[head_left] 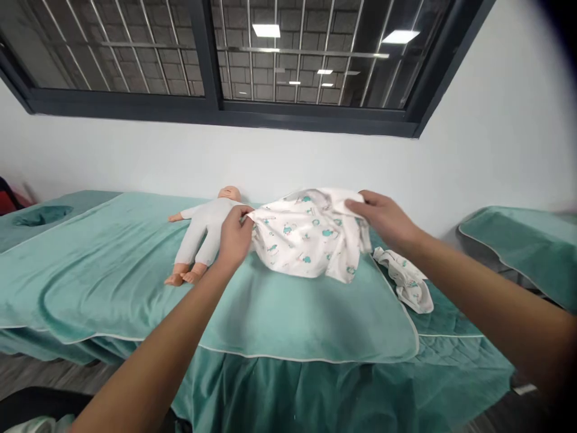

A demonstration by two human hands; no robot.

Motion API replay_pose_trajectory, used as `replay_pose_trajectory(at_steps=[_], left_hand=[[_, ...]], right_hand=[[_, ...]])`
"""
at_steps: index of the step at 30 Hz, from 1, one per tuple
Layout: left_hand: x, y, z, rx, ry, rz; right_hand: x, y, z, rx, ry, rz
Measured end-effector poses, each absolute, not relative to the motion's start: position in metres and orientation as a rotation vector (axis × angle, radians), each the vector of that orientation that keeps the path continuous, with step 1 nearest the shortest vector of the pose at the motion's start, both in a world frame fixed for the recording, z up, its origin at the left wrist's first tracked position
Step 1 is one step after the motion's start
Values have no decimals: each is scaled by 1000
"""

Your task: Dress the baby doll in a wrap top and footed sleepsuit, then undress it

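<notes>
Left hand (234, 237) and right hand (381, 218) on printed cloth (306, 243), long axis sideways

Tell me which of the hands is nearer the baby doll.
Left. The left hand pinches the printed cloth right beside the doll; the right hand holds the cloth's other side, farther off.

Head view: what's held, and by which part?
The printed white cloth, by both hands: left hand pinches its left corner, right hand grips its upper right edge.
</notes>
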State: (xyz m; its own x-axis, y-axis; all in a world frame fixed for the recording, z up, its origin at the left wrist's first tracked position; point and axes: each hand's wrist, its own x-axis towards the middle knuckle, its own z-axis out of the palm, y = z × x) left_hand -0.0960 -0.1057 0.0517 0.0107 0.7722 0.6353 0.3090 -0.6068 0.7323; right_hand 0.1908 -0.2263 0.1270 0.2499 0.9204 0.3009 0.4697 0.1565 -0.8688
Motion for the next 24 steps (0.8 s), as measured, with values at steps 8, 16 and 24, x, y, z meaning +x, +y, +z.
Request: replay_pose_trajectory(at_steps=[8, 16, 24], left_hand=[[-84, -136, 47, 1835, 1248, 1384], [-46, -175, 35, 1482, 815, 660], [-57, -166, 108, 1801, 611, 495]], right_hand=[[184, -253, 119, -1178, -1231, 916], [116, -273, 55, -1022, -2386, 820], [139, -225, 92, -1268, -1916, 382]])
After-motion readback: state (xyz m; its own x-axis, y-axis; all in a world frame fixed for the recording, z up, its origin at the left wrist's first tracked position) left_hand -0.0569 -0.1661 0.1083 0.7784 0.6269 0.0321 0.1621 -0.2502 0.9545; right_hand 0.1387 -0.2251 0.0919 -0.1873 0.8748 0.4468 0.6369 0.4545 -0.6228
